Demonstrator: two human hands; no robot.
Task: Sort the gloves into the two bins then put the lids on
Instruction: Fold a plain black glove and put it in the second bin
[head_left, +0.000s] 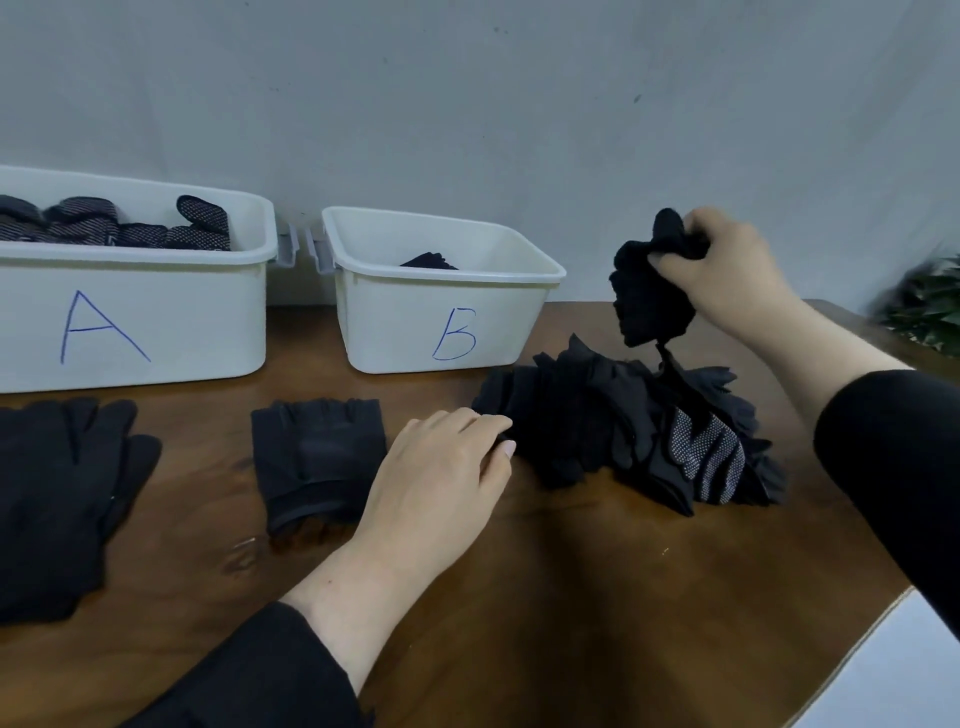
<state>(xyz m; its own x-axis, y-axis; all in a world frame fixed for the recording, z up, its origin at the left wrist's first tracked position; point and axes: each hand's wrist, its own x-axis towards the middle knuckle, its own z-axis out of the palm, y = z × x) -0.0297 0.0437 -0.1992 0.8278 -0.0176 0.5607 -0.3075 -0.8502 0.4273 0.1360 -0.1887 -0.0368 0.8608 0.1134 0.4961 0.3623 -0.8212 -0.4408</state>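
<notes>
The left hand (441, 467) rests with relaxed fingers touching the heap of black fabric gloves (623, 431), left of it. Above the heap, the right hand (727, 270) clutches a black knitted glove (649, 296). Beyond the heap stand white plastic bin B (441, 317) and white plastic bin A (171, 312).

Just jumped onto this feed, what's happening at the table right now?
A person is sorting gloves. The right hand grips a plain black glove lifted above the unsorted pile, while the left hand rests at the pile's edge. Bin A holds several dotted gloves; bin B shows just one dark glove. More gloves lie on the table. No lids in view.
</notes>
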